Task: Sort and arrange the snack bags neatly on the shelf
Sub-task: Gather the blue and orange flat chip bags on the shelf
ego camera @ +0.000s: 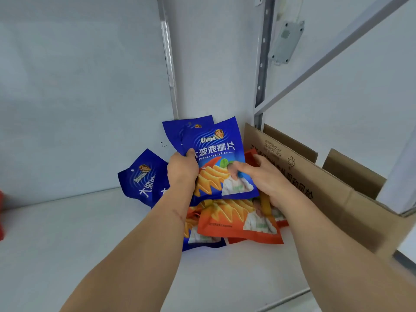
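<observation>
Blue chip bag (216,158) upright near shelf (67,233) back corner, gripped at left edge by left hand (182,170), thumb curled over front. Right hand (267,176) at bag's right side, fingers (243,168) bent and touching it; grip unclear. 2 more blue bags (144,179) behind, orange bags (236,224) flat beneath. Cardboard box (315,188) just right.

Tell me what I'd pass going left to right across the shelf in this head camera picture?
Red packet at the edge → blue bag lying flat → left hand → blue bag held up → right hand → cardboard box.
</observation>
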`<state>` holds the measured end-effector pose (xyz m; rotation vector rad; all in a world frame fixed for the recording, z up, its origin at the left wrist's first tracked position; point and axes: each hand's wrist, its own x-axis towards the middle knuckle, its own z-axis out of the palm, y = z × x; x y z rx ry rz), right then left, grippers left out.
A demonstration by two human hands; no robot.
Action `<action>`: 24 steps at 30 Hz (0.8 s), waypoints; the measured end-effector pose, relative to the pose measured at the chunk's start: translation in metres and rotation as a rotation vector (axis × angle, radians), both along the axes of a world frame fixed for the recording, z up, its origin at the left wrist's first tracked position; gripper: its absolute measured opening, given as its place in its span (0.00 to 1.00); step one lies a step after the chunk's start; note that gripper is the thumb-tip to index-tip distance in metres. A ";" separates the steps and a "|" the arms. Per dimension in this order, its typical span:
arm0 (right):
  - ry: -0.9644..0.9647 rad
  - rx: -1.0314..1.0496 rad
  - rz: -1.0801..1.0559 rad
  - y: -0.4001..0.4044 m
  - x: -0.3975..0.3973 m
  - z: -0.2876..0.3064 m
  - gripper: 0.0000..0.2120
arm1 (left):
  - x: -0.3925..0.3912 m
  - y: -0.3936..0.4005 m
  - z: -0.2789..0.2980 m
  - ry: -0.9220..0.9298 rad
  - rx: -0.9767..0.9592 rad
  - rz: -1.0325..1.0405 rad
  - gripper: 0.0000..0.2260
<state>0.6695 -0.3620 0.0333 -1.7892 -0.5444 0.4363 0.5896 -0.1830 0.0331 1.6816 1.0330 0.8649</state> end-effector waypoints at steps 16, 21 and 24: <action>-0.554 -0.393 -0.161 0.021 0.009 0.005 0.44 | -0.010 0.008 0.008 0.062 -0.022 0.099 0.25; -1.070 -0.524 -0.216 0.029 -0.018 0.024 0.32 | -0.055 0.000 0.019 0.274 0.401 0.157 0.25; -1.231 -0.410 -0.123 0.040 -0.042 0.025 0.22 | -0.090 0.000 0.013 0.408 0.736 0.233 0.17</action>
